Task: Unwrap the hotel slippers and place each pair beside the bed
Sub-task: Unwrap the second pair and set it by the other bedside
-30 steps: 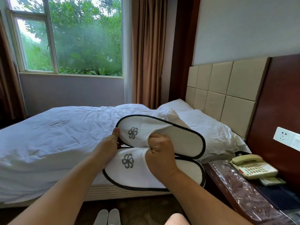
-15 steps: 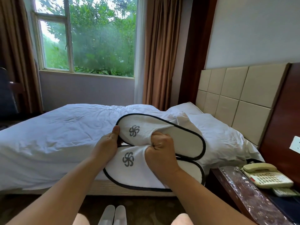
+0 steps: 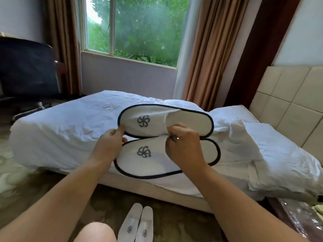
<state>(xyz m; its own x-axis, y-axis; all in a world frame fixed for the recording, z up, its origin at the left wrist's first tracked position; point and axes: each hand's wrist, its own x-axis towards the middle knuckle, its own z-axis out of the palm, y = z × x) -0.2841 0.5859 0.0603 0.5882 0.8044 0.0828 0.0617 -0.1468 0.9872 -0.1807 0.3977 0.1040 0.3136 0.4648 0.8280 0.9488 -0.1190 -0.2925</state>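
I hold a pair of white hotel slippers with dark trim and a grey pinwheel logo in front of the bed [image 3: 61, 130]. The upper slipper [image 3: 157, 119] and the lower slipper [image 3: 139, 159] lie side by side, toes to the left. My left hand [image 3: 110, 145] pinches the toe ends where the two meet. My right hand [image 3: 183, 147] grips the opening of the uppers at the middle. No wrapper shows on them. A second pair of slippers [image 3: 136, 226] rests on the floor by the bed, near my knee.
White duvet and pillows [image 3: 272, 145] cover the bed, with a padded headboard [image 3: 288, 102] at right. A nightstand edge [image 3: 297, 217] under plastic film sits at lower right. A dark chair [image 3: 26, 67] stands at left near the window and curtains.
The view has swung left and down: the phone and socket left the frame, the chair and the floor pair came into view. Both hands keep the same grip on the slippers.
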